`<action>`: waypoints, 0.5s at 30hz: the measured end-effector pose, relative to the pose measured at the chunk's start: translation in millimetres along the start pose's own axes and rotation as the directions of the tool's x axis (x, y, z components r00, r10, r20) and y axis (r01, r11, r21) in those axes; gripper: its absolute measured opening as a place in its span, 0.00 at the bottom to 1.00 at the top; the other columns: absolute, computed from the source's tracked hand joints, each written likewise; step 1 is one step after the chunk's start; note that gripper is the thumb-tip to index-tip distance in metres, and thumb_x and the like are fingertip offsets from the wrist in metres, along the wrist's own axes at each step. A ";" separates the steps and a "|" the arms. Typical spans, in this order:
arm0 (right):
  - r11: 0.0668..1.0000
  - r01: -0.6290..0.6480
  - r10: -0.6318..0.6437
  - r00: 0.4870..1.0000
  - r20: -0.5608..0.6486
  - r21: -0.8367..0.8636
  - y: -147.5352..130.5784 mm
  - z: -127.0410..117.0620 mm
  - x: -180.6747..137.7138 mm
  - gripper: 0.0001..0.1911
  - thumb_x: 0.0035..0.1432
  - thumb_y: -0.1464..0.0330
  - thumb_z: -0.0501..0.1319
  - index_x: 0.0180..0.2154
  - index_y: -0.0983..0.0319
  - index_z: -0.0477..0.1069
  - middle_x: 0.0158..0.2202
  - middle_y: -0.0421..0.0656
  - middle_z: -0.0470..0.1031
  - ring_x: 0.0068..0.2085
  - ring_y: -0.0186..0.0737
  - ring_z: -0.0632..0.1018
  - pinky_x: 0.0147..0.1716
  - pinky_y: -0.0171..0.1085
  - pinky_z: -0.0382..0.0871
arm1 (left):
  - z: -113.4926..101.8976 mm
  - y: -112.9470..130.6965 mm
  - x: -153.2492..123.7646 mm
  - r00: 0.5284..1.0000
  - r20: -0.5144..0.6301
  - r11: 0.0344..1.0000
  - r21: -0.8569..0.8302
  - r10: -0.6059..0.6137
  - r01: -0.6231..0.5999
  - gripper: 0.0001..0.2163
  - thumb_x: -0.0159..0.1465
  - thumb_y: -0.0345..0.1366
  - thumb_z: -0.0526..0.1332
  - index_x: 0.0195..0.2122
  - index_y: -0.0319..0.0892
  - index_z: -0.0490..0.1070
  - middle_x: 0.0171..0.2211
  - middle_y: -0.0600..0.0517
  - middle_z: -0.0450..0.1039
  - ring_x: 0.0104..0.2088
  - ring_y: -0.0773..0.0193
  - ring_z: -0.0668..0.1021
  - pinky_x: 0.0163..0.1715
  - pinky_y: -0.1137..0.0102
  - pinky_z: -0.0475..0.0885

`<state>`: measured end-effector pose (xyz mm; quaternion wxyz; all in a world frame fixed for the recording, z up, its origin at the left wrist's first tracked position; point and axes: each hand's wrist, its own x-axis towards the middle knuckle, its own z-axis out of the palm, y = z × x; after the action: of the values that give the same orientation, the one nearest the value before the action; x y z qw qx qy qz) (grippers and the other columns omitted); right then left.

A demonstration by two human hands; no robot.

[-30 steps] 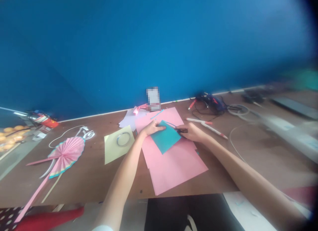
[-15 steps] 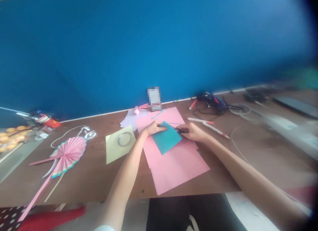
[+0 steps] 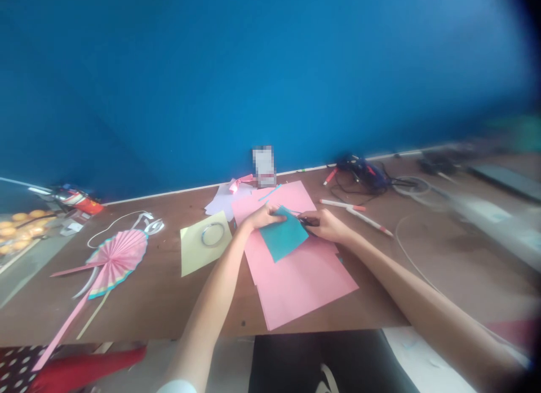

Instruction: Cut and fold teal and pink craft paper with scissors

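A teal sheet of paper (image 3: 282, 237) lies over a stack of pink sheets (image 3: 296, 275) on the brown table (image 3: 139, 303). My left hand (image 3: 264, 216) pinches its upper left edge with closed fingers. My right hand (image 3: 327, 224) is closed round small dark-handled scissors (image 3: 305, 220) whose blades meet the teal sheet's upper right edge. A thin teal strip curls off along that edge.
A yellow sheet (image 3: 202, 248) with a tape ring (image 3: 212, 234) lies left of the pink stack. A pink pleated paper fan (image 3: 116, 260) rests further left. Marker pens (image 3: 359, 213), tangled cables (image 3: 363, 173) and a blurred box (image 3: 264, 166) sit near the blue wall.
The scissors have crept left along the teal sheet's top edge, and the sheet has turned slightly. The view drifted a little.
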<state>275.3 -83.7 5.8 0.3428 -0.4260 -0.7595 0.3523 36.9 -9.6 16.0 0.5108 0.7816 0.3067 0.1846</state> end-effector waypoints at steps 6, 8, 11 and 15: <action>1.000 0.000 0.000 1.000 -0.010 -0.005 0.2 0.1 0.5 0.19 0.51 0.63 0.60 0.43 0.64 0.77 0.23 0.41 0.73 0.25 0.38 0.71 0.25 0.33 0.63 | 0.9 0.5 -0.6 1.000 0.017 0.999 -0.027 -0.025 0.025 0.18 0.56 0.48 0.64 0.34 0.35 0.75 0.32 0.47 0.76 0.32 0.62 0.76 0.33 0.70 0.69; 1.000 0.005 -0.005 1.000 -0.018 -0.006 -0.1 1.2 0.7 0.18 0.51 0.64 0.60 0.44 0.64 0.77 0.24 0.41 0.74 0.26 0.38 0.72 0.25 0.34 0.64 | 1.2 0.0 -0.2 1.000 0.001 1.000 -0.016 -0.020 0.020 0.17 0.56 0.48 0.64 0.32 0.35 0.75 0.30 0.47 0.76 0.31 0.63 0.75 0.31 0.70 0.69; 1.000 0.009 -0.009 0.999 -0.037 -0.018 0.0 4.1 1.1 0.18 0.51 0.65 0.60 0.44 0.63 0.77 0.26 0.41 0.75 0.26 0.38 0.72 0.27 0.34 0.65 | 1.4 -1.9 1.4 1.000 -0.028 1.000 0.016 -0.001 0.002 0.17 0.55 0.48 0.65 0.29 0.36 0.75 0.27 0.48 0.75 0.30 0.63 0.75 0.30 0.71 0.68; 1.000 0.008 -0.009 0.998 -0.054 -0.027 1.9 6.9 1.5 0.18 0.51 0.67 0.59 0.44 0.63 0.76 0.28 0.42 0.76 0.28 0.39 0.74 0.28 0.34 0.66 | 1.3 -5.7 3.2 1.000 -0.017 1.000 0.004 0.004 -0.004 0.17 0.55 0.48 0.65 0.32 0.35 0.76 0.31 0.47 0.76 0.31 0.63 0.75 0.32 0.71 0.69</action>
<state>269.8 -83.3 1.0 0.3591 -0.4366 -0.7564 0.3291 38.5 -6.7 10.2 0.5064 0.7817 0.3096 0.1916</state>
